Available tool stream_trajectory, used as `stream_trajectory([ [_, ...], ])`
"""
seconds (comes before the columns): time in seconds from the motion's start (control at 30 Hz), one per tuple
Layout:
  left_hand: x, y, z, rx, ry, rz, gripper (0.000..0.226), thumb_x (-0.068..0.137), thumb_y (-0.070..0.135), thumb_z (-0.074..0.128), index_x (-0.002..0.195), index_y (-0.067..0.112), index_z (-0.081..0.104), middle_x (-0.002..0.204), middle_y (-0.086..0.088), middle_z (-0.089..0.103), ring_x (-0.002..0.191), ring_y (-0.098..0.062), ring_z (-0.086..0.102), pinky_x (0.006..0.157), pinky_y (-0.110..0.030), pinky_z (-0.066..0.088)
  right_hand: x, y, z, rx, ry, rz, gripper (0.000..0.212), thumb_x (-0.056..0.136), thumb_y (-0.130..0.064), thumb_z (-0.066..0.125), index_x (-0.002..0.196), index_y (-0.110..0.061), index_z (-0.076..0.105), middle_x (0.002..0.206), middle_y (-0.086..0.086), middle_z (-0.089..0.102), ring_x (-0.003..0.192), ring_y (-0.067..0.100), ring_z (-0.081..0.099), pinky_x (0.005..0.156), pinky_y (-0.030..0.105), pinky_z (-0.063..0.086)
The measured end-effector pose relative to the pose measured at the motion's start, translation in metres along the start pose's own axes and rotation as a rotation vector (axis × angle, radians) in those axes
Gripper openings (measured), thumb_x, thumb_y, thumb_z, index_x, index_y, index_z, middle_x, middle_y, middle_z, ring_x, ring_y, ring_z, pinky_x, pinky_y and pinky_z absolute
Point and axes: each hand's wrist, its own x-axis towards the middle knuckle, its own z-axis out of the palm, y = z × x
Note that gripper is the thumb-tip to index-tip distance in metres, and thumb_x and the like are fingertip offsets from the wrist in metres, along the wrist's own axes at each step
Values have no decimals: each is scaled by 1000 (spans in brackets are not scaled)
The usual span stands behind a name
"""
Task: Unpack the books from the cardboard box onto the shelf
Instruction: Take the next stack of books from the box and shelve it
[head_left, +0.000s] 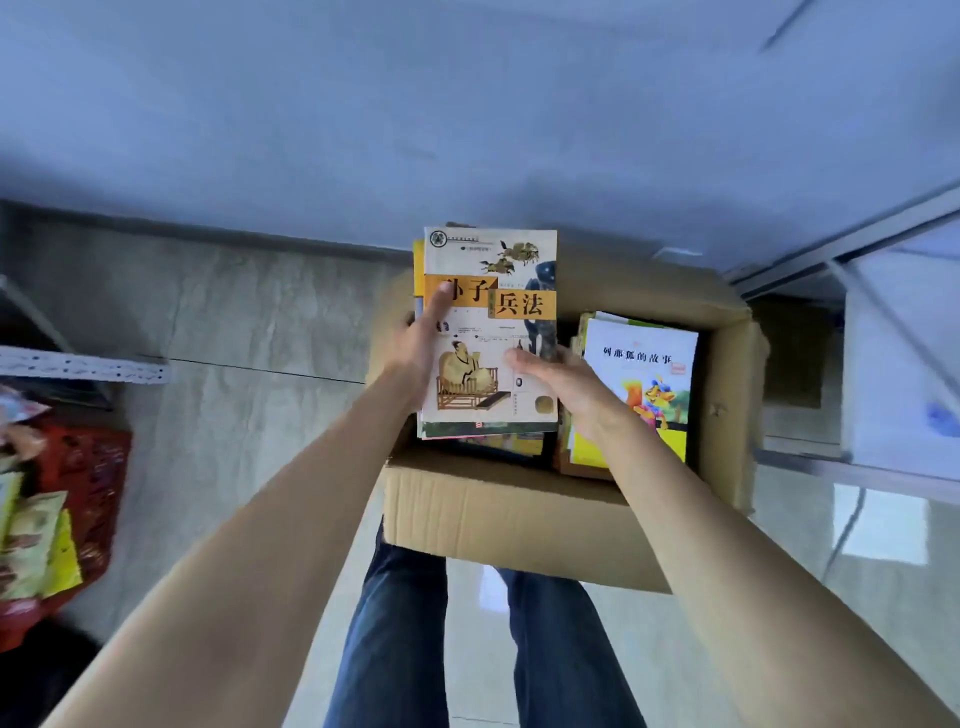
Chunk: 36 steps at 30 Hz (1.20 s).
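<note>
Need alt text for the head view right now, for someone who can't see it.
Both hands, left hand and right hand, grip a stack of books above an open cardboard box; more books remain inside it on the right.

Left hand (423, 340), right hand (558, 382) gripping book stack (488, 332), over cardboard box (498, 514)

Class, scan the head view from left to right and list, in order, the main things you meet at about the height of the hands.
Red bag → left hand → held book stack → right hand → fox storybook → box wall → white shelf.
</note>
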Motion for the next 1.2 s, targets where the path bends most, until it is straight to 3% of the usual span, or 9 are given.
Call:
stream_trajectory([
  [0.13, -64, 48, -28, -73, 61, 139, 69, 75, 66, 67, 120, 14, 65, 111, -8, 74, 95, -26, 73, 85, -44, 58, -47, -49, 24, -20, -40, -132, 55, 74, -34, 80, 119, -9, 61, 116, 10, 72, 107, 24, 67, 92, 39, 53],
  [0.27, -138, 88, -77, -174, 124, 267, 57, 79, 59, 68, 112, 14, 66, 97, -7, 78, 77, -23, 77, 58, -31, 60, -101, -97, 63, -82, -210, -254, 36, 78, -31, 78, 107, -15, 64, 107, 7, 75, 99, 25, 71, 79, 34, 57],
  [0.37, -198, 109, -129, -242, 197, 370, 51, 79, 58, 69, 107, 16, 67, 87, -6, 79, 71, -22, 77, 52, -28, 58, -147, -127, 107, -126, -325, -363, 49, 79, -29, 77, 119, -8, 58, 116, 16, 71, 105, 33, 68, 90, 46, 55],
  [0.5, -292, 122, -215, -356, 326, 526, 59, 75, 61, 70, 111, 14, 69, 88, -6, 80, 78, -26, 77, 61, -34, 61, -224, -153, 192, -193, -474, -536, 51, 78, -30, 78, 117, -5, 58, 112, 14, 72, 97, 28, 71, 73, 40, 60],
  [0.6, -363, 115, -278, -396, 420, 625, 65, 73, 64, 69, 113, 13, 69, 94, -9, 79, 85, -30, 77, 70, -39, 62, -282, -157, 256, -225, -600, -605, 57, 72, -31, 82, 116, -3, 58, 110, 14, 73, 99, 32, 72, 81, 51, 59],
  [0.8, -505, 57, -404, -480, 608, 775, 47, 87, 56, 61, 110, 16, 69, 94, -9, 79, 85, -29, 77, 67, -35, 62, -406, -118, 389, -319, -816, -704, 36, 68, -31, 85, 96, -19, 67, 100, 6, 77, 97, 32, 73, 79, 55, 59],
  [0.97, -606, -14, -495, -507, 746, 829, 60, 86, 56, 61, 127, 12, 62, 111, -16, 74, 97, -35, 73, 85, -47, 59, -501, -55, 481, -383, -960, -739, 53, 63, -40, 86, 105, -13, 67, 105, 5, 76, 101, 29, 70, 80, 49, 61],
  [1.1, -679, -77, -569, -534, 870, 844, 49, 84, 55, 65, 112, 15, 67, 92, -8, 79, 80, -27, 77, 68, -37, 62, -571, 4, 553, -423, -1073, -722, 46, 72, -34, 83, 108, -10, 66, 91, -4, 76, 82, 14, 70, 52, 25, 54],
  [1.2, -723, -119, -618, -530, 940, 859, 52, 82, 57, 66, 112, 15, 65, 94, -9, 79, 83, -28, 76, 70, -37, 62, -614, 44, 603, -465, -1137, -721, 48, 77, -30, 80, 114, -5, 63, 95, 1, 74, 78, 14, 68, 50, 26, 52],
])
